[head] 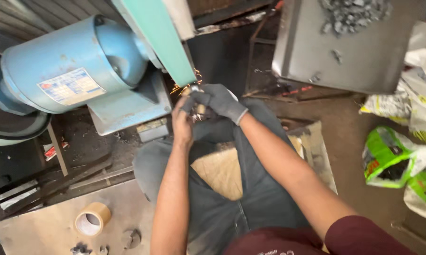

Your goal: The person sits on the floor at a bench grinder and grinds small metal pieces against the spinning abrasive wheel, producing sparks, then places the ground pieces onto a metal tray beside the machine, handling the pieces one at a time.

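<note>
Maroon sleeves at 6 o'clock, grey trousers below my arms. L hand [181, 123], bare, and R hand [221, 100], grey glove, both closed round a small metal part [197, 100], pressed to the green belt [162, 38] at 12; sparks [182, 86] there. Blue motor [66, 61] at 10, tape roll [92, 218] at 8.

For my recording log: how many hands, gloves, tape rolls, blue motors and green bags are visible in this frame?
Hands: 2, left hand bare, right hand gloved
Gloves: 1, grey, on the right hand
Tape rolls: 1, brown tape roll
Blue motors: 1, blue motor
Green bags: 2, green bag, second green bag
Total: 7
</note>
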Available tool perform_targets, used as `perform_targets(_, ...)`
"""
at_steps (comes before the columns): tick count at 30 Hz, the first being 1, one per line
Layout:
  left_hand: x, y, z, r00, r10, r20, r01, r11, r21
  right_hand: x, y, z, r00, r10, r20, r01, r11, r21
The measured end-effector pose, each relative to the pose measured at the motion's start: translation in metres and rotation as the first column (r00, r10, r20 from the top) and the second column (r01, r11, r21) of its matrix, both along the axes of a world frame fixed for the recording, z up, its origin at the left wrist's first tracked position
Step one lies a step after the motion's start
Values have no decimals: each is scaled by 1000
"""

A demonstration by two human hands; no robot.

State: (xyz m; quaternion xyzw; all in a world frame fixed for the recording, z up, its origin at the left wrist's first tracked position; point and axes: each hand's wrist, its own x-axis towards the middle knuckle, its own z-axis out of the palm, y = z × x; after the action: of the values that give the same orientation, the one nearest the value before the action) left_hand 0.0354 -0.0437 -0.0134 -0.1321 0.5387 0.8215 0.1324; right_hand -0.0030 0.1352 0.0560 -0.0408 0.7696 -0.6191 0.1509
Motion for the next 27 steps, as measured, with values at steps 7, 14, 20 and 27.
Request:
perform_targets(7,-15,20,36,992,57,109,-90,941,325,-22,-2,11,993,-108,43,111,991,-80)
perform_targets(14,16,17,25,924,-127,-362,-23,924,-383,29,23,4,966,61,-250,0,972,235)
perform_targets(20,-25,43,48,961,-102,-257,112,993,28,-21,10,-28,803,417,-426,44,672,740)
perform_targets(27,-6,18,165,962,174,-212,-242,903,-354,-3,-12,-16,987,-1,-158,10,998,56)
